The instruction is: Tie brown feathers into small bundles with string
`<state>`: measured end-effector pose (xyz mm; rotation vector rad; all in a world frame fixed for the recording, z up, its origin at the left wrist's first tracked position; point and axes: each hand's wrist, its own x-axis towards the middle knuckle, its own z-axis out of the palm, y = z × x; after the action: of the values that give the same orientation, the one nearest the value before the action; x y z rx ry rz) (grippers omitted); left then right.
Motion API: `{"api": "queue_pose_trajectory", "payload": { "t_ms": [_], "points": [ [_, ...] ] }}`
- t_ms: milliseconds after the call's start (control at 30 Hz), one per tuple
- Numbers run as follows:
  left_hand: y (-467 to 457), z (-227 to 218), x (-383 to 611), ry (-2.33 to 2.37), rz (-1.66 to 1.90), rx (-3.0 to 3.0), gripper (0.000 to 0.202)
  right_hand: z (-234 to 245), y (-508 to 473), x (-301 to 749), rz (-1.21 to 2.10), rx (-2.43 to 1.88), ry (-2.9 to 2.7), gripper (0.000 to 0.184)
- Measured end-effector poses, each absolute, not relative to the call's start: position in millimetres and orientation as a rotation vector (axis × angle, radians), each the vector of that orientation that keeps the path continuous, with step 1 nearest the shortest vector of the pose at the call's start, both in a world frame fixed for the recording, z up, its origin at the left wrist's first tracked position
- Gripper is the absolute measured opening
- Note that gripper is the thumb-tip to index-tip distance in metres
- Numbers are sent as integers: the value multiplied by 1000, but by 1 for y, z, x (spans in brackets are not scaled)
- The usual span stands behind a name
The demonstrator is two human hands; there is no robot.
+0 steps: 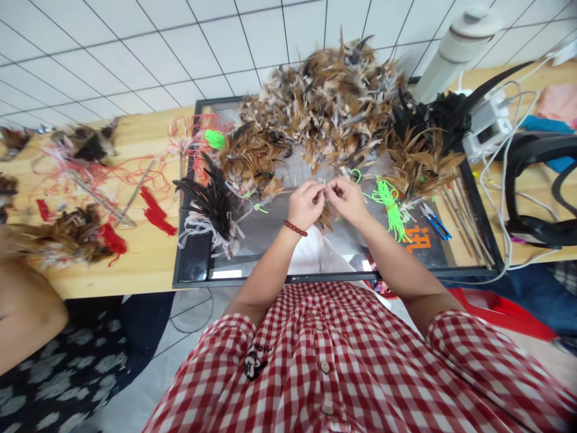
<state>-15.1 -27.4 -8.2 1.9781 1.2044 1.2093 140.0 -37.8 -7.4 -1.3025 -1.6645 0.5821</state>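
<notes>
While the left hand [306,204] and right hand [348,201] are meeting over the middle of the panel [264,231], each grip is pinching at the fingertips, a tuft [325,219] showing just below; what is held is too small to tell. Work is looking partway: a dark bundle [214,204] is lying gathered by the left edge, a loose heap [324,105] filling the back. Orange writing [418,239], apparently "讯", is showing near the front right corner.

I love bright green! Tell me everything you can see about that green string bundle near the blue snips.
The green string bundle is neon bright, with many thin, cord-like strands gathered and loose ends spreading out. It lies on the dark board, left of the blue snips. Brown feathers seem to touch its upper right.
</notes>
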Motion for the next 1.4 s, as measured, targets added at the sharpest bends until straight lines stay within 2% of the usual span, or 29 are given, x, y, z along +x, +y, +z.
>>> {"api": "queue_pose_trajectory", "payload": {
  "t_ms": [267, 667, 1000, 1400],
  "points": [
    [-27, -13, -18, 1258, 1095, 2147, 19, -9, -40, 144, 392, -1322, -1888, 16],
    [-20, -16, -17, 1269, 972, 2065, 9, -14, -42, 142, 150, -1440, -2043, 14],
    [-13, -21, -19, 1264, 960, 1973, 13, -17, -37, 144, 446, -1342, -1874, 18],
    [-19, -17, -16, 1326, 1104, 1812, 10, -19, -37, 142, 467, -1344, -1789, 16]
  ]
}}
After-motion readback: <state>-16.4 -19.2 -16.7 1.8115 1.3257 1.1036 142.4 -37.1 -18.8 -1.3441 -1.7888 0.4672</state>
